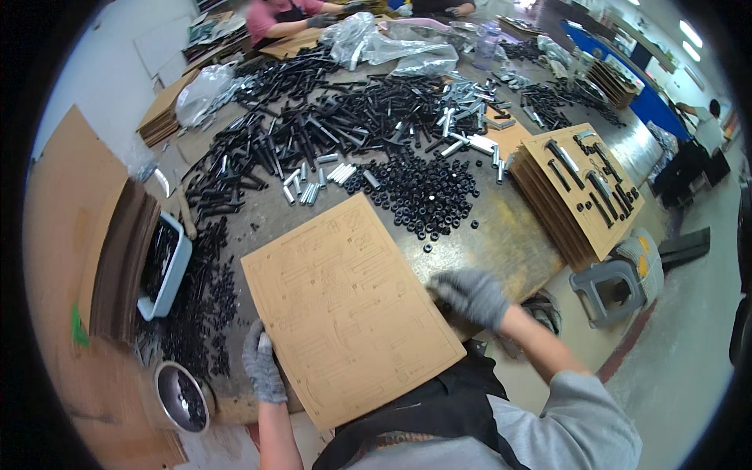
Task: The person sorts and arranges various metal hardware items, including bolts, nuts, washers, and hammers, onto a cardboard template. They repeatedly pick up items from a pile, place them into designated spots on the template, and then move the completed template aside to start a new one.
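Note:
A printed brown cardboard sheet (352, 313) lies tilted at the table's near edge, partly over my lap. My left hand (263, 365), in a grey knit glove, grips its left edge, fingers wrapped around the side. Just off the sheet's right edge is my gloved right hand (475, 298), smeared by motion; its fingertips are too blurred to show whether they hold anything. Beyond the sheet spreads a heap of small black nuts (423, 192). Short silver sleeves (309, 188) lie left of the nuts, and a large pile of black bolts (313, 117) rises behind.
To the right stands a stack of cardboard (548, 204) with black bolts fixed on top. A light blue bin (176, 266), a metal bowl (182, 397) and upright cardboard (117, 266) are on the left. Plastic bags (392, 51) and a person in pink (274, 19) are at the far side.

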`<state>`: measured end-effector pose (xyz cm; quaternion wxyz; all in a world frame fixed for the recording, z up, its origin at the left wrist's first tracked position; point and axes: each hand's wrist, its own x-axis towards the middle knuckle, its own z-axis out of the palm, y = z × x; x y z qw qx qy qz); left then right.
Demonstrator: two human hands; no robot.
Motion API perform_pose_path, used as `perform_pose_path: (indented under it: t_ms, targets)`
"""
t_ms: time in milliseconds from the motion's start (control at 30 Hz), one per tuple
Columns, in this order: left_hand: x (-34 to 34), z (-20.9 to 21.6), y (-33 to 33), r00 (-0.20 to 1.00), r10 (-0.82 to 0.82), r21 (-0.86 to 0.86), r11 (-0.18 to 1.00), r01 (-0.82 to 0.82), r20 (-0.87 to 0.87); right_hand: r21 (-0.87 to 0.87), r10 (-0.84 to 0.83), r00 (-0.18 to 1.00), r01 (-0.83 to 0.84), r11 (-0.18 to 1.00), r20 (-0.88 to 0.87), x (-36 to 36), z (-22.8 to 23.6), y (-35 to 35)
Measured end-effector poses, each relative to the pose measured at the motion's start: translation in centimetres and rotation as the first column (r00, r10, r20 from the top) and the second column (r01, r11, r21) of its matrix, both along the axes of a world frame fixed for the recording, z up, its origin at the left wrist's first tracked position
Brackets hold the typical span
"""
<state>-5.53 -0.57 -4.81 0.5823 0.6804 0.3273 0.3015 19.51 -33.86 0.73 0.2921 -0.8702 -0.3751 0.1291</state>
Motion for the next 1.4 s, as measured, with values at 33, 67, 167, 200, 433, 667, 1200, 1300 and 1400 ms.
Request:
perform_pose_path:
  t_ms: [33, 67, 167, 200, 433, 667, 1200, 1300, 1400]
  targets:
    - [0.0, 0.0, -0.1, 0.999, 0.015, -0.025, 1.000, -0.014, 0.031, -0.035, -0.063, 0.984, 0.070, 0.997, 0.168, 2.8, 0.1, 0.4]
    - [-0.1, 0.2, -0.5, 0.998, 0.036, -0.048, 0.998, -0.033, 0.059, 0.093, -0.157, 0.964, 0.139, 0.986, 0.215, 6.2, 0.6, 1.7]
    - [-0.2, -0.8, -0.6, 0.992, 0.100, -0.021, 0.995, -0.098, 0.081, 0.184, -0.252, 0.825, 0.182, 0.966, 0.506, 18.5, 0.9, 4.5]
    - [-0.1, -1.1, -0.5, 0.990, 0.112, -0.036, 0.993, -0.109, 0.090, -0.008, -0.207, 0.831, 0.247, 0.969, 0.517, 21.5, 1.5, 5.6]
    - [1.1, -1.1, -0.6, 0.986, 0.157, -0.018, 0.988, -0.156, 0.053, -0.591, 0.288, 0.681, 0.261, 0.764, 0.673, 34.3, -2.7, 10.8]
    - [1.9, -0.8, -1.1, 0.984, 0.159, -0.002, 0.987, -0.159, 0.079, -0.551, -0.078, 0.794, 0.486, 0.678, 0.604, 37.3, -1.9, 9.1]
    - [5.5, 4.7, -0.3, 0.986, -0.036, 0.313, 0.946, 0.087, -0.165, 0.163, 0.098, 0.991, -0.082, 0.983, -0.094, 13.4, 2.3, 16.8]
    - [10.1, 6.8, -2.1, 0.965, -0.261, -0.338, 0.911, 0.236, -0.030, 0.156, 0.291, 0.920, -0.257, 0.954, -0.264, 5.4, 0.8, 21.1]
    - [11.5, 4.1, 1.3, 0.919, -0.375, -0.614, 0.699, 0.366, 0.120, 0.162, 0.366, 0.886, -0.332, 0.929, -0.286, 1.7, -0.8, 23.8]
